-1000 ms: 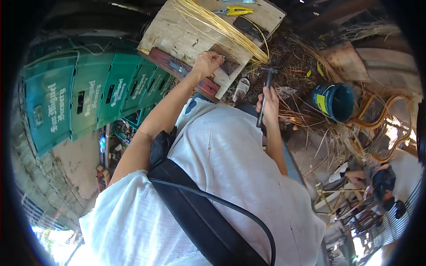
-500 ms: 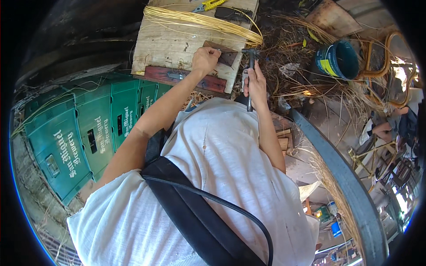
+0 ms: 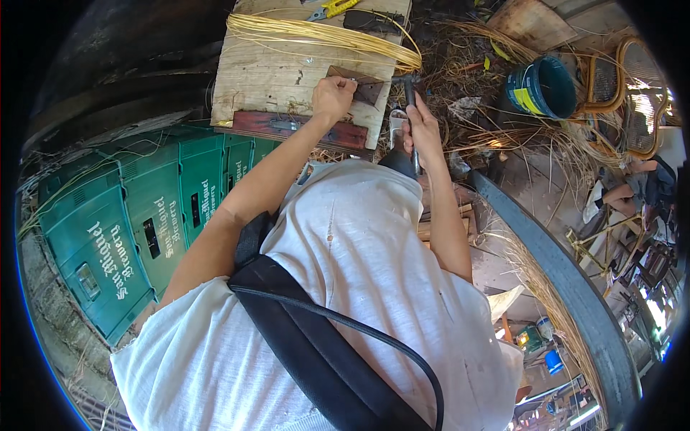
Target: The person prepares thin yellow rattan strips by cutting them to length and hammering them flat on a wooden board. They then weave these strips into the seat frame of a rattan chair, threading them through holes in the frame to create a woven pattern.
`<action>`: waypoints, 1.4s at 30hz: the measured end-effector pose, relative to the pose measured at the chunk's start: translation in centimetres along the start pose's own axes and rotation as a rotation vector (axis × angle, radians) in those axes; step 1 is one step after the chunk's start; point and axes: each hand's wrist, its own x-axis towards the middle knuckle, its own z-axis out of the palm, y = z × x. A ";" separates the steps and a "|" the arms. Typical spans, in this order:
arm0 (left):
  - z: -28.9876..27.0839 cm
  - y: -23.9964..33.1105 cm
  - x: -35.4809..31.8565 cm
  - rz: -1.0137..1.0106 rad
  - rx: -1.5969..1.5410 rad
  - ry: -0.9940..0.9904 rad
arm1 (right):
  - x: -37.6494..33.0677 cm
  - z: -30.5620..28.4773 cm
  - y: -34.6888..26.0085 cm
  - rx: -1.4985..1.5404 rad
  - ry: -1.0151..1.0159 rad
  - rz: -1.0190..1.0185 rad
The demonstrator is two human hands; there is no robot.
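My left hand (image 3: pixel 333 95) rests closed on a small dark wooden block (image 3: pixel 365 87) on a worn wooden board (image 3: pixel 280 75). My right hand (image 3: pixel 422 129) grips the handle of a hammer (image 3: pixel 410 90), whose head hangs just right of the block near the board's edge. A bundle of yellow rattan strips (image 3: pixel 323 32) lies across the far part of the board. A reddish wooden plank (image 3: pixel 287 128) runs along the board's near edge. My white shirt and a black strap fill the lower middle of the view.
Green plastic crates (image 3: pixel 144 223) stack at my left. Yellow-handled pliers (image 3: pixel 330 8) lie at the board's far edge. A blue bucket (image 3: pixel 543 86) and a rattan chair frame (image 3: pixel 632 93) stand at right amid loose rattan scraps. A dark curved beam (image 3: pixel 568 287) crosses the lower right.
The view has shifted so the board sits closer to centre. My right hand with the hammer has moved nearer the block; my left hand stays on the block.
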 end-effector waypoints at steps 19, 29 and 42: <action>0.5 -0.4 0.1 0.014 -0.019 0.037 | 0.2 0.3 1.1 0.174 0.112 -0.090; 0.3 -0.1 -0.2 -0.023 -0.048 0.037 | -0.2 0.1 0.8 0.191 0.049 -0.038; 0.7 -0.8 0.2 0.031 -0.030 0.028 | -1.5 1.4 3.7 0.302 0.114 0.041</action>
